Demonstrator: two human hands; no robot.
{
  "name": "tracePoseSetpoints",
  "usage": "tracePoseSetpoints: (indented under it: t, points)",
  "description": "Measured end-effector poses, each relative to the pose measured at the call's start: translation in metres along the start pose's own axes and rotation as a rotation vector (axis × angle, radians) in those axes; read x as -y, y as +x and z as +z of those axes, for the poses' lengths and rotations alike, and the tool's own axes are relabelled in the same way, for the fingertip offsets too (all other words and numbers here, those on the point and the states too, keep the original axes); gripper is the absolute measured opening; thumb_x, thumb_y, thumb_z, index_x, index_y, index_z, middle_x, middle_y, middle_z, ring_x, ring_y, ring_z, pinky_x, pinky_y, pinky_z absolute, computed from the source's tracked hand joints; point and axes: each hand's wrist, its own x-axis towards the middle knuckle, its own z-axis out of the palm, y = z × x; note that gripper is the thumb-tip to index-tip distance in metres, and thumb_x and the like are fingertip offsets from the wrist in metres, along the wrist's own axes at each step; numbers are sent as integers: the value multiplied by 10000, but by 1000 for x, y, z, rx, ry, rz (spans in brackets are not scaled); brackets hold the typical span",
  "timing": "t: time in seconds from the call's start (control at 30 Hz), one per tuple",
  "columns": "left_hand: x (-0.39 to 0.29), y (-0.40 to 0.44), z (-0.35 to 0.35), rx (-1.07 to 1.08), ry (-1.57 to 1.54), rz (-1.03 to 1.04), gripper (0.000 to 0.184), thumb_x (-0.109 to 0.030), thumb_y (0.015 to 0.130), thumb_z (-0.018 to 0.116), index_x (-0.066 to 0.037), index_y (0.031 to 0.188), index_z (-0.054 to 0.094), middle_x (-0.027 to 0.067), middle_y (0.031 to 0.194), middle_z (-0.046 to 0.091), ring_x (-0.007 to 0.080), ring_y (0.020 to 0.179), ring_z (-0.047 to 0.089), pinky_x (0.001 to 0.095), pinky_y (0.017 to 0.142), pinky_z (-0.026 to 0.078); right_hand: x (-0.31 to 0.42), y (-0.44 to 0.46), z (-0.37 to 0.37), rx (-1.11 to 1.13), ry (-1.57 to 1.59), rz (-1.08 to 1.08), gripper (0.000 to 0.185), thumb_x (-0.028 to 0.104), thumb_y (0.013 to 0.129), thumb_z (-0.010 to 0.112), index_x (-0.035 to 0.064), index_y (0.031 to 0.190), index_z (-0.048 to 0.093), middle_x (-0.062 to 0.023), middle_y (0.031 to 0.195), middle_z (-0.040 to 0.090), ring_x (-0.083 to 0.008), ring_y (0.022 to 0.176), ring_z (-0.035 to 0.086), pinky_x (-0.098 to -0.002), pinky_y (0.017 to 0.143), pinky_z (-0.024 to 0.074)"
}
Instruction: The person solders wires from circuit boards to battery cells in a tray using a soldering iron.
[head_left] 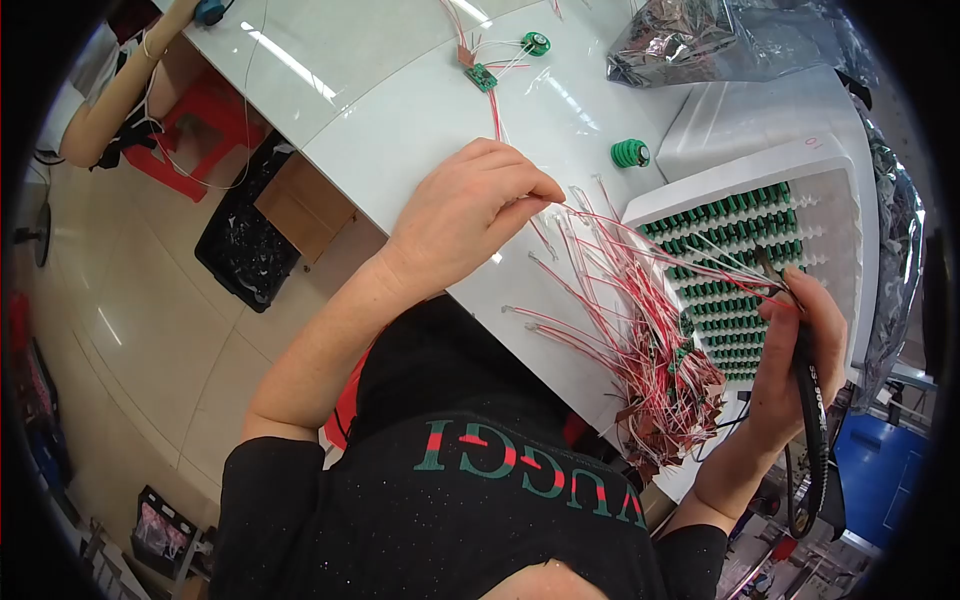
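My left hand (475, 210) is closed in a pinch on the tips of thin red and white wires (610, 217). These wires stretch across to my right hand (800, 350), which is wrapped around a black pen-like tool (767, 262) with a dark cord (815, 420). The wires also run to its fingers; how they are gripped is partly hidden. Below lies a tangled bundle of red and white wires (650, 340) with small green circuit boards and brown tabs. Just behind my right hand is a white foam tray (650, 208) holding rows of green boards.
On the white table (400, 110) lie a wired green circuit board (481, 77), a round green part (536, 43) and a ribbed green cylinder (630, 153). A silvery plastic bag (680, 40) sits at the back. Another person's arm (120, 95) is at far left, near a red stool (200, 130).
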Motion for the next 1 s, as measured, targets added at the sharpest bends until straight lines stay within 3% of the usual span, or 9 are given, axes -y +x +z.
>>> tracePoseSetpoints:
  t: [0.2,0.3,0.33,0.47,0.6,0.7,0.8,0.97,1.0]
  points:
    - [-2,1,-3,28,-13,-19,98,-47,762,581,-59,853,614,45,860,592,217,935,511,312,800,419,-4,2,4,-86,184,25,162,15,825,565,10,985,582,-131,961,620,-153,729,590,-256,695,485]
    - [1,1,-1,23,-6,-1,101,-47,761,583,-61,856,614,42,866,592,218,956,508,312,807,417,10,4,11,-20,189,39,158,7,822,558,-1,978,579,-140,953,619,-139,702,587,-245,670,485]
    - [0,1,-1,28,-6,-7,100,-49,762,584,-61,856,615,42,866,593,219,958,509,314,809,417,9,9,10,100,95,-69,159,6,820,553,-10,977,573,-142,957,619,-135,693,582,-238,648,481]
    - [-1,1,-3,27,-9,-18,92,-58,764,588,-59,852,615,45,863,598,218,954,514,317,814,418,10,11,12,-154,290,71,150,13,808,567,-4,956,589,-129,929,628,-124,668,574,-238,631,471]
    - [0,1,-3,38,-27,-19,101,-65,769,591,-57,865,621,49,856,602,215,937,520,315,813,419,12,15,14,177,152,9,166,31,816,559,-4,977,581,-127,922,617,-109,615,550,-221,607,459]
    - [1,0,-1,13,-57,-33,124,-60,768,592,-56,887,628,49,852,605,210,921,523,311,805,422,11,16,15,-65,332,91,167,25,802,576,6,966,604,-107,897,619,-108,618,549,-228,612,455]
    - [1,1,-2,24,-18,-11,141,-50,770,591,-56,905,631,51,864,603,206,911,521,301,794,426,14,16,20,167,260,50,160,-3,782,590,20,937,624,-100,910,627,-116,643,563,-227,628,456]
    - [-2,0,-5,-36,-165,-78,147,-36,803,564,-44,938,622,53,909,588,175,912,515,275,796,419,18,16,19,-35,391,126,137,-22,750,610,11,883,628,-112,863,646,-150,691,606,-245,651,467]
    - [-3,0,-7,-57,-204,-90,149,-33,814,554,-40,949,618,53,924,584,166,914,513,268,801,415,16,17,21,81,311,46,137,-14,758,605,12,891,626,-114,868,643,-150,665,594,-247,633,465]
